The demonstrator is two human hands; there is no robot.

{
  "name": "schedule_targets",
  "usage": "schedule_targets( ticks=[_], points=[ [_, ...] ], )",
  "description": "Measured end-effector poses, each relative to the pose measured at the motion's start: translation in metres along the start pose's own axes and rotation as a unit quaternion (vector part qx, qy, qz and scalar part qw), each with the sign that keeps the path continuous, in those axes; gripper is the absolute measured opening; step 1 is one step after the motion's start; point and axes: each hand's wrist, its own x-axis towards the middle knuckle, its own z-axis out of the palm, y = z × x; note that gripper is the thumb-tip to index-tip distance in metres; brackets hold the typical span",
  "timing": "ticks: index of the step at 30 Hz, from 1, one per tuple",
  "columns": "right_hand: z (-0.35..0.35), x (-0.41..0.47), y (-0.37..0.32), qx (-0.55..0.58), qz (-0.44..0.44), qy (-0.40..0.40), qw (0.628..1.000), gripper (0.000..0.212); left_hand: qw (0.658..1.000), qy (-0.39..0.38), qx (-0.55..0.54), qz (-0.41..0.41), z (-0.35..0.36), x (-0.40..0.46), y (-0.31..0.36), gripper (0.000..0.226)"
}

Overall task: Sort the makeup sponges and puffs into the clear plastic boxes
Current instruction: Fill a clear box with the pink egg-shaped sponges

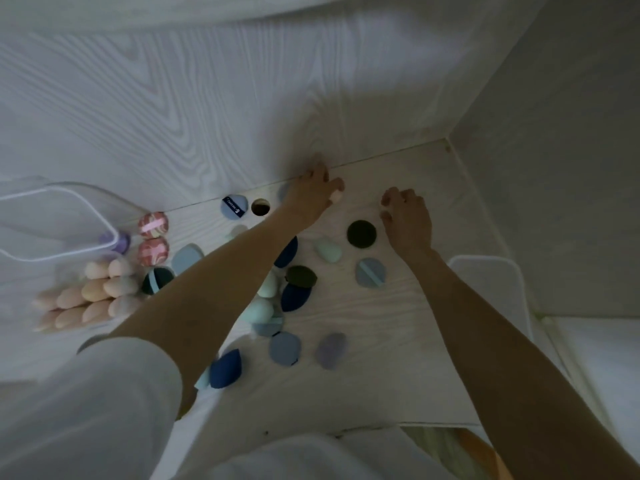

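Head view: the left hand (pixel 313 194) pinches a small pale sponge (pixel 336 195) at the desk's back edge (pixel 391 154); the right hand (pixel 405 216), fingers loosely curled, holds nothing near bare corner surface. Scattered puffs (pixel 362 233) lie between; a clear box (pixel 59 220) sits far left.

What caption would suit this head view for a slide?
Both hands, left hand and right hand, reach across scattered sponges and puffs toward the desk's back edge.

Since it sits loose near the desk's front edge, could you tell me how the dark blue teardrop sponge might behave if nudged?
The dark blue teardrop sponge looks rounded and lies on its side, so it may roll or wobble. It looks like soft foam, so probably light and squashy.
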Motion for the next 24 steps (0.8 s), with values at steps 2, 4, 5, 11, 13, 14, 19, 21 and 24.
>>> schedule_targets(
  ticks=[2, 4, 5, 11, 13, 14, 19, 21, 24],
  points=[
    [-0.003, -0.009, -0.007, 0.043, 0.006, 0.01, 0.999, 0.026, 0.998, 0.022, -0.05, 0.012, -0.006, -0.015, 0.001, 0.034],
    [-0.009, -0.023, -0.018, 0.125, 0.01, 0.024, 0.992, 0.038, 0.987, 0.07, -0.142, 0.033, -0.012, -0.037, 0.004, 0.032],
    [-0.014, -0.032, -0.025, 0.159, 0.005, 0.028, 0.987, 0.041, 0.977, 0.096, -0.187, 0.035, -0.014, -0.052, 0.005, 0.033],
    [-0.024, -0.095, -0.095, 0.282, -0.012, -0.093, 0.955, 0.034, 0.879, 0.184, -0.405, -0.171, -0.029, -0.194, -0.017, 0.037],
    [-0.017, -0.111, -0.118, 0.293, -0.037, -0.136, 0.946, 0.028, 0.836, 0.207, -0.463, -0.213, -0.023, -0.244, -0.032, 0.037],
    [-0.012, -0.118, -0.13, 0.296, -0.053, -0.153, 0.942, 0.025, 0.819, 0.21, -0.475, -0.243, -0.018, -0.267, -0.038, 0.036],
    [0.019, -0.142, -0.21, 0.322, -0.098, -0.185, 0.923, 0.024, 0.76, 0.259, -0.443, -0.398, 0.0, -0.36, -0.086, 0.033],
    [0.028, -0.144, -0.246, 0.333, -0.116, -0.188, 0.917, 0.025, 0.761, 0.273, -0.411, -0.422, -0.004, -0.383, -0.109, 0.036],
    [0.039, -0.14, -0.307, 0.326, -0.151, -0.191, 0.913, 0.032, 0.746, 0.301, -0.418, -0.423, -0.015, -0.407, -0.147, 0.039]
  ],
)
